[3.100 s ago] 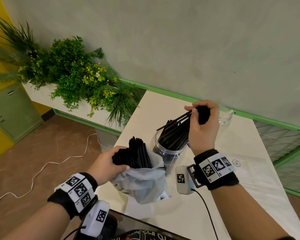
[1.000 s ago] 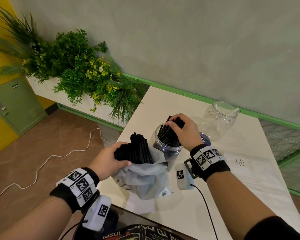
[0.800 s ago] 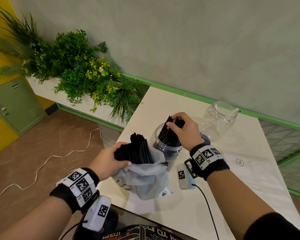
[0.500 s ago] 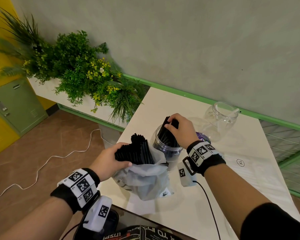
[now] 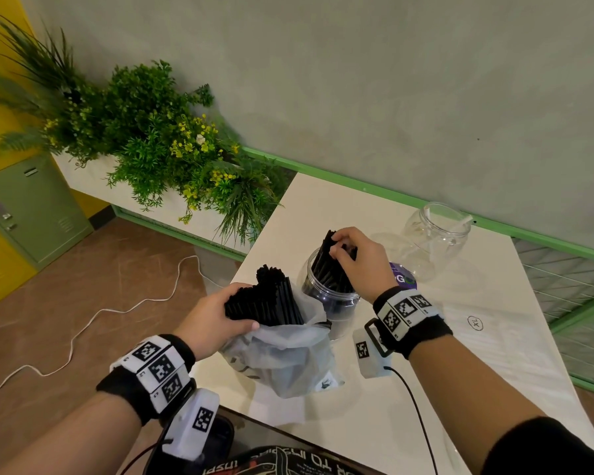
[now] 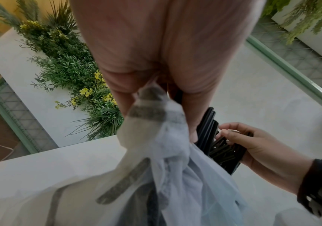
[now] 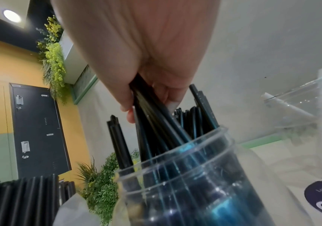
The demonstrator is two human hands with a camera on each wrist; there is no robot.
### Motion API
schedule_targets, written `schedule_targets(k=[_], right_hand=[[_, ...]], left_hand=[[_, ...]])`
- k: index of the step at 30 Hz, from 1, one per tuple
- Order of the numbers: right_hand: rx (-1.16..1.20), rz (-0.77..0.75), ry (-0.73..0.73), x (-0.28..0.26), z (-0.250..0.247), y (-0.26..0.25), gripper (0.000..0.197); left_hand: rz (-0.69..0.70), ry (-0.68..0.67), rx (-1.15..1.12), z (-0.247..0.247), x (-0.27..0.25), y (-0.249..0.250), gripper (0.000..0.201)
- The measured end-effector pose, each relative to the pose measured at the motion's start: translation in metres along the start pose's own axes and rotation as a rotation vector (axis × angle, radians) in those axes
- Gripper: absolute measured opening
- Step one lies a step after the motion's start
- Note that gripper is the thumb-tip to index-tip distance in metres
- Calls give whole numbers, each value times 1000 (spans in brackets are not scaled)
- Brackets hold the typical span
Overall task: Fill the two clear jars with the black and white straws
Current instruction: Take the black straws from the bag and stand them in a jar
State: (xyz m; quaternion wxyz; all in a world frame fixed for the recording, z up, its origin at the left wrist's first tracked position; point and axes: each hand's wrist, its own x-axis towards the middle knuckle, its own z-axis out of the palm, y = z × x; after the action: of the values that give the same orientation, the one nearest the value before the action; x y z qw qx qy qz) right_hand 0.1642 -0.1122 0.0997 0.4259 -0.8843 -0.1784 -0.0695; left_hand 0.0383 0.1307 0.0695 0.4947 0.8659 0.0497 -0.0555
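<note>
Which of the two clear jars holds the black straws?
The nearer jar, under the right hand, is packed with black straws; the far jar holds only white straws.

A head camera is looking down over both forearms at the white table [image 5: 374, 207]. Each wrist camera is peering close along its own palm, and all three are sharing the straw-filled jar [image 5: 333, 296] [image 7: 194, 175] at frame centre.
</note>
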Motion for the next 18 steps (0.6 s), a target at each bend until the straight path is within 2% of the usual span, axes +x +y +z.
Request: schedule_targets(k=[6, 9, 14, 16, 18], right_hand=[[-25, -24, -83, -16, -15, 9, 17], [-29, -31, -88, -20, -23, 10, 11], [-295, -92, -268, -31, -27, 24, 26], [-321, -100, -263, -32, -26, 31, 28], [-304, -123, -183, -30, -25, 30, 24]], left_hand=[[-4, -5, -1, 0, 1, -1, 51], [-10, -2, -12, 0, 2, 0, 50], [-12, -1, -15, 0, 2, 1, 51], [-10, -3, -15, 0, 1, 1, 51], [-7, -9, -23, 0, 1, 2, 52]])
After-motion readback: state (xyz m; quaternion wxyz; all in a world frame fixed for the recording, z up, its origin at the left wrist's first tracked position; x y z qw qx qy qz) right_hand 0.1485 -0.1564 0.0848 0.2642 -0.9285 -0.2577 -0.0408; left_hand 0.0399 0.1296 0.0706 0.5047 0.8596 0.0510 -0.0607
